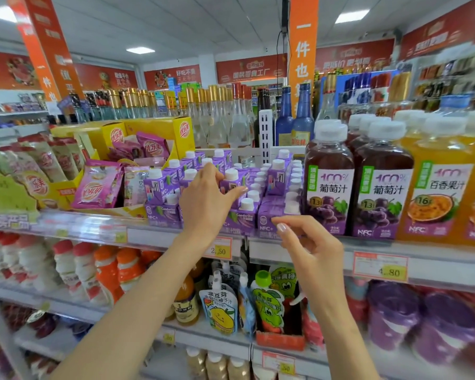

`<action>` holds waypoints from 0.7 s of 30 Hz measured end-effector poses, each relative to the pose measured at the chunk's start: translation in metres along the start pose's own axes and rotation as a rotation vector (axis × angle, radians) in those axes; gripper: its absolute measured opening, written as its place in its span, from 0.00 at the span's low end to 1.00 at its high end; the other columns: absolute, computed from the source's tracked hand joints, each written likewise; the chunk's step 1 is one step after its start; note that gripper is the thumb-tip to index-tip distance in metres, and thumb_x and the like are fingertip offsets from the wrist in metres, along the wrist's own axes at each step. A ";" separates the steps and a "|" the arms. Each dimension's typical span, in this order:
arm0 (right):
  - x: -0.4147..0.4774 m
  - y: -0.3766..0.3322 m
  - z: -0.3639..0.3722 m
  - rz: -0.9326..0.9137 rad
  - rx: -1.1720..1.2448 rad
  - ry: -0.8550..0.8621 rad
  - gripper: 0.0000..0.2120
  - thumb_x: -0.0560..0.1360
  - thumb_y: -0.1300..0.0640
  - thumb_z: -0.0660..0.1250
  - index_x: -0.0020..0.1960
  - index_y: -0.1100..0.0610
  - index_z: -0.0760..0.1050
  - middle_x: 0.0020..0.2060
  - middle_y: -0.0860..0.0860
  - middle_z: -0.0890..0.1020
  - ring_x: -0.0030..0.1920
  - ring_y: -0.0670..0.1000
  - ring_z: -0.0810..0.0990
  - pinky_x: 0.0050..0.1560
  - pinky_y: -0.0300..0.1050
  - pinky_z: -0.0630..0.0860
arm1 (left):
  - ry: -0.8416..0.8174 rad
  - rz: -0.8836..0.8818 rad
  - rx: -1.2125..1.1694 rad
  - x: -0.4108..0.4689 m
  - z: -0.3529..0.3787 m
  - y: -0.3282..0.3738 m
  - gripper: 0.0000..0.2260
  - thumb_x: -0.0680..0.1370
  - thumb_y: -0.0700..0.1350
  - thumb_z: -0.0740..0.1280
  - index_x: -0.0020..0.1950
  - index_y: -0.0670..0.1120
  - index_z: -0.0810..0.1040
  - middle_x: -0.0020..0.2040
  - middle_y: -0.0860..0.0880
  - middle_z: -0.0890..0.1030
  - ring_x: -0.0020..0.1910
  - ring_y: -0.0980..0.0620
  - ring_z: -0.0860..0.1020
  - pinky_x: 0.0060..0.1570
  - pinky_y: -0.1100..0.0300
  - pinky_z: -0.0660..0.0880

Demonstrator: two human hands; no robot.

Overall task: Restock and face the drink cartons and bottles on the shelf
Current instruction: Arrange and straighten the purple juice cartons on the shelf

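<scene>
Several small purple juice cartons (269, 219) with white caps stand stacked in two layers in the middle of the upper shelf (299, 249). My left hand (207, 200) reaches into the stack and grips one upper-layer purple carton (232, 182) between thumb and fingers. My right hand (309, 244) hovers just in front of the shelf edge below the front cartons, fingers loosely curled and holding nothing. Grape juice bottles (329, 185) and orange passionfruit bottles (439, 193) stand to the right of the cartons.
Yellow display boxes (148, 133) with pink snack packets sit left of the cartons. Tall glass bottles (239, 119) line the back of the shelf. Price tags (380, 266) hang on the shelf rail. Pouch drinks (221, 311) and small bottles fill the lower shelves.
</scene>
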State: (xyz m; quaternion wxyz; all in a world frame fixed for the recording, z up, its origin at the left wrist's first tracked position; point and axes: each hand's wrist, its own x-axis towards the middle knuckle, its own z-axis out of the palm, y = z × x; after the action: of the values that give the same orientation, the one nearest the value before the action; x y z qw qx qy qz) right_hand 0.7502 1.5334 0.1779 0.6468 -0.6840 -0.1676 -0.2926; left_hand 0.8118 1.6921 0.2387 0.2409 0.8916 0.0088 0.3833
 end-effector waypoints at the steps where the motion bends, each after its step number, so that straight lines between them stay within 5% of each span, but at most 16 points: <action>1: 0.000 0.000 0.000 0.004 -0.003 -0.001 0.09 0.76 0.62 0.68 0.47 0.48 0.82 0.40 0.42 0.82 0.43 0.46 0.80 0.48 0.53 0.79 | -0.032 0.008 0.060 0.003 -0.003 0.002 0.22 0.69 0.62 0.70 0.48 0.46 0.69 0.47 0.51 0.78 0.46 0.50 0.76 0.37 0.58 0.65; 8: -0.003 -0.003 -0.008 0.006 -0.032 -0.004 0.09 0.76 0.62 0.67 0.46 0.48 0.82 0.40 0.43 0.83 0.42 0.47 0.80 0.45 0.45 0.78 | -0.176 0.342 0.208 0.056 0.004 0.056 0.25 0.73 0.63 0.65 0.60 0.46 0.71 0.56 0.49 0.77 0.57 0.49 0.72 0.55 0.55 0.68; 11: -0.005 -0.003 -0.014 0.002 -0.036 0.003 0.09 0.76 0.62 0.67 0.46 0.49 0.82 0.41 0.43 0.83 0.43 0.47 0.81 0.44 0.46 0.78 | -0.386 0.313 0.380 0.071 0.020 0.080 0.22 0.73 0.64 0.64 0.47 0.45 0.74 0.43 0.49 0.78 0.52 0.46 0.76 0.42 0.57 0.67; 13: -0.007 -0.004 -0.018 0.007 -0.030 -0.001 0.09 0.76 0.62 0.67 0.46 0.49 0.82 0.41 0.43 0.83 0.44 0.47 0.81 0.45 0.50 0.79 | -0.446 0.280 0.433 0.073 0.027 0.086 0.24 0.73 0.65 0.64 0.34 0.45 0.66 0.33 0.50 0.70 0.41 0.47 0.74 0.32 0.59 0.60; 16: -0.009 -0.006 -0.024 0.003 -0.036 -0.019 0.09 0.76 0.61 0.67 0.46 0.48 0.81 0.41 0.43 0.83 0.44 0.47 0.81 0.45 0.51 0.80 | -0.442 0.238 0.441 0.073 0.033 0.088 0.24 0.74 0.64 0.65 0.33 0.46 0.61 0.31 0.51 0.67 0.37 0.50 0.69 0.29 0.59 0.56; 21: -0.010 -0.008 -0.030 -0.006 -0.031 -0.046 0.09 0.75 0.61 0.68 0.45 0.48 0.81 0.40 0.43 0.83 0.43 0.47 0.81 0.45 0.50 0.80 | -0.415 0.181 0.379 0.076 0.035 0.089 0.19 0.74 0.56 0.69 0.35 0.44 0.67 0.35 0.49 0.74 0.44 0.47 0.77 0.32 0.60 0.65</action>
State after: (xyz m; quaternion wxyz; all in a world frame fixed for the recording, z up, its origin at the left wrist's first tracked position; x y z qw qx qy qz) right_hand 0.7324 1.5058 0.1776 0.6313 -0.6999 -0.1800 -0.2815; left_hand 0.8749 1.6143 0.3086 0.0316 0.9772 -0.0485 0.2043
